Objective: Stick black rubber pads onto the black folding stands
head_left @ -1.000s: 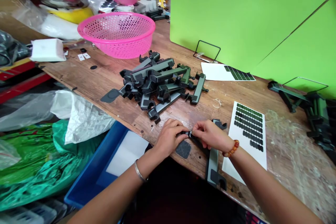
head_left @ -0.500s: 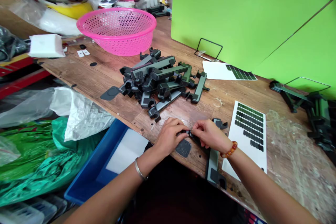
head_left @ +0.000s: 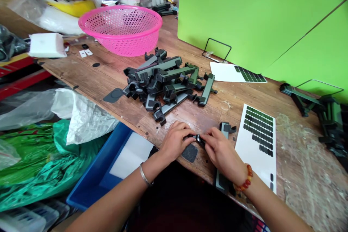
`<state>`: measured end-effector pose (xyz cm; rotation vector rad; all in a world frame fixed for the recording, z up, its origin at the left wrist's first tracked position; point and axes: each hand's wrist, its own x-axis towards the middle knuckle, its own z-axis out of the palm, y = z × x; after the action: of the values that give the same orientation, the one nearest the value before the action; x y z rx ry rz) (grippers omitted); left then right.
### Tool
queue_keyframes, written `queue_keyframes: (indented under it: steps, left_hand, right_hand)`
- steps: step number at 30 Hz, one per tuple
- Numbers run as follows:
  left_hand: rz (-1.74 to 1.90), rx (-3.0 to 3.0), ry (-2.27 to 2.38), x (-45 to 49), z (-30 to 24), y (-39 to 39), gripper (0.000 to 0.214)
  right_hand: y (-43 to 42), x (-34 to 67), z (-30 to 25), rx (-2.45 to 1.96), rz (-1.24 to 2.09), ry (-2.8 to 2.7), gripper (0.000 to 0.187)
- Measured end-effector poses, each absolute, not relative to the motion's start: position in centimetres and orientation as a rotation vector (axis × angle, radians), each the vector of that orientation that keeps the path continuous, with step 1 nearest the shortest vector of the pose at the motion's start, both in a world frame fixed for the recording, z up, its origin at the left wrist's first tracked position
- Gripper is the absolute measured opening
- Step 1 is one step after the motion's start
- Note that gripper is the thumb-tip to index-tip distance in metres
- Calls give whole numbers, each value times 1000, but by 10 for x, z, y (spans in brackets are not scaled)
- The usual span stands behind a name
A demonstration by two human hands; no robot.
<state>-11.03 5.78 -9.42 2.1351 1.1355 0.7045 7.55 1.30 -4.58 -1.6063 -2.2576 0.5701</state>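
Observation:
My left hand (head_left: 176, 140) is closed, thumb and fingers pinching a small glossy black part (head_left: 199, 139) just above the table's near edge. From the other side, the fingertips of my right hand (head_left: 224, 154) are pressed together at the same part. Most of the part is covered by fingers, so its full shape cannot be made out. Under my hands lies a dark flat pad (head_left: 190, 153). One grey-and-black clamp-like holder (head_left: 224, 127) lies partly beneath my right hand and wrist. Beside it is a white sheet of black stickers (head_left: 254, 163).
A heap of grey-and-black holders (head_left: 171, 74) lies beyond my hands, with a pink basket (head_left: 122, 43) behind it. More holders (head_left: 330, 119) are at right. A green panel (head_left: 244, 18) borders the table's back. A blue bin (head_left: 92, 179) sits below the left edge.
My right hand has turned and shifted slightly right and down, uncovering more of the black part and covering more of the nearby holder. My left hand keeps its grip.

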Motion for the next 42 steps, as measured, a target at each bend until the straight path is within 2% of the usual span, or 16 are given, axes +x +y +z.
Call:
queue_keyframes:
  steps: [7,10,13,15,20,22,25,27,31,33,36,39,42]
  left_hand:
    - [716,2136,1121,-110,-96,58,15]
    - [723,2135,1112,-111,-96,59,14]
    - [732,2140,1124,-111,-98,61,15]
    - [736,2147,1122,-110,-97,61,15]
    - [832,2069,1090,-112,-77,61,19]
    - [906,1999,1053,-115,-59,60,33]
    - [908,1990,923,-117,-34,62,66]
    - [828,2038,866,-115,-26,63,77]
    - [641,1999,935,-105,-43,64,49]
    - [649,1900,1027,-100,-59,61,43]
    - [722,1747,1142,-96,-78,56,50]
    - [760,1675,1167,-96,-86,52,53]
    - [784,1659,1154,-96,-88,52,55]
  right_hand:
    - [1,60,-46,-1505,-64,-2837,32]
    - [-1,54,-44,-1538,-93,-2852,29]
    - [1,53,-45,-1690,154,-2621,26]
    - [3,54,-48,-1773,316,-2417,31]
    - [10,60,-35,-1705,566,-2289,39]
    - [13,70,-12,-1515,704,-2198,37]
    - [21,92,30,-1159,964,-2062,35]
    - [28,109,48,-974,1195,-2027,33]
    - [44,133,41,-870,1441,-2016,34]
    - [49,140,32,-959,1421,-1975,38]
    - [52,138,40,-1043,1280,-1858,43]
    - [58,122,65,-1163,907,-1804,41]
    - [72,98,71,-1350,578,-1932,53]
